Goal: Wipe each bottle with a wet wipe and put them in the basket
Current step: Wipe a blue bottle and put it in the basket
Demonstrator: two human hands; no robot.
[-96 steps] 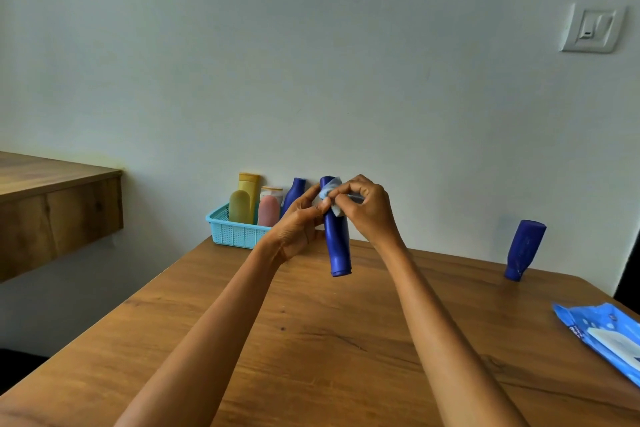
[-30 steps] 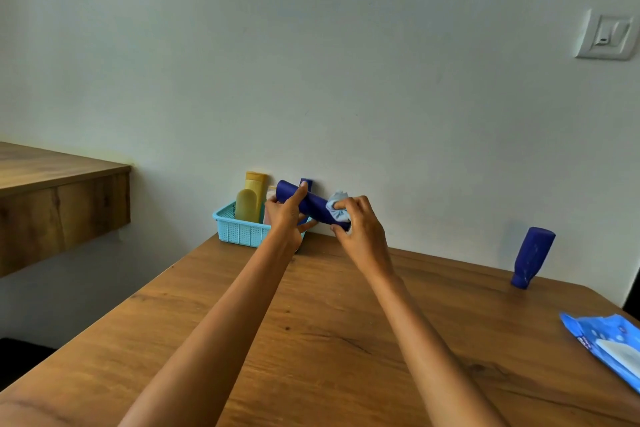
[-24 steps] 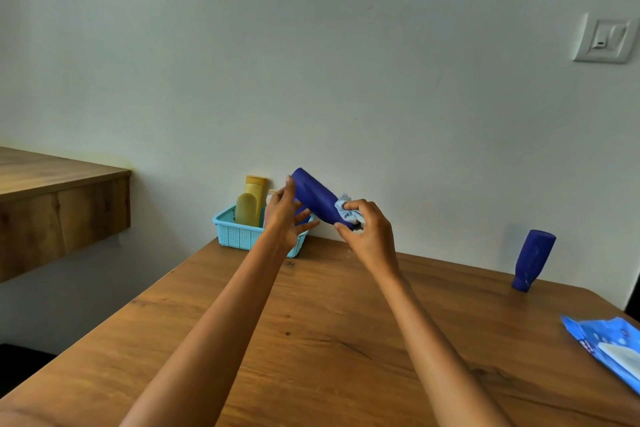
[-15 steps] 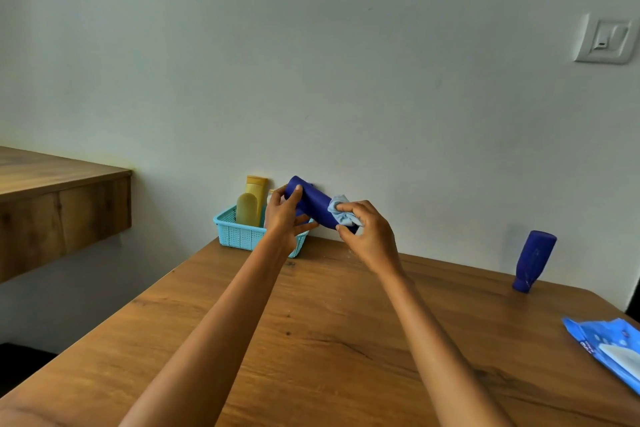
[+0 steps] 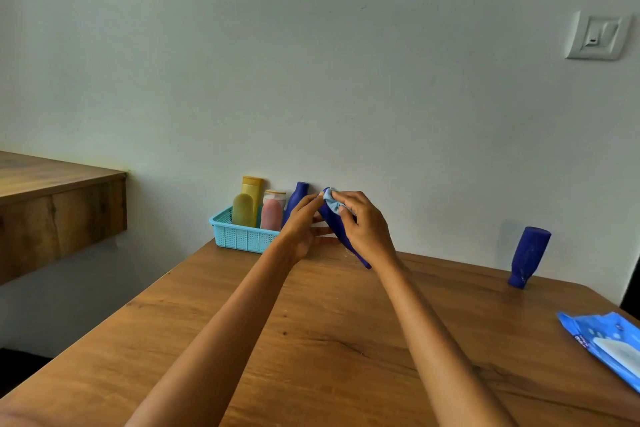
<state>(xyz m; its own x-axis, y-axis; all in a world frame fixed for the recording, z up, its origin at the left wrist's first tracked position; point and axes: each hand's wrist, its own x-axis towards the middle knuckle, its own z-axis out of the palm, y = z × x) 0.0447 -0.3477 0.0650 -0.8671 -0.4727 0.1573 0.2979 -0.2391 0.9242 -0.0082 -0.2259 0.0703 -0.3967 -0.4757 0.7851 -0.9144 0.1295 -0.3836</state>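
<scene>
Wiping a blue bottle above the table

Left-hand fingers grasp the tilted bottle; right-hand fingers pinch the wipe onto its upper end. A wet surface could slip it loose. The basket, just left of the fingers, looks crowded; open table lies nearer.

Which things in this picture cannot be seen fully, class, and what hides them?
- Held bottle, head view: its middle is hidden behind the right hand and the wipe.
- Wipes pack: cut off by the right edge; its print is too small to read.
- Basket: its right end is behind the left hand.
</scene>
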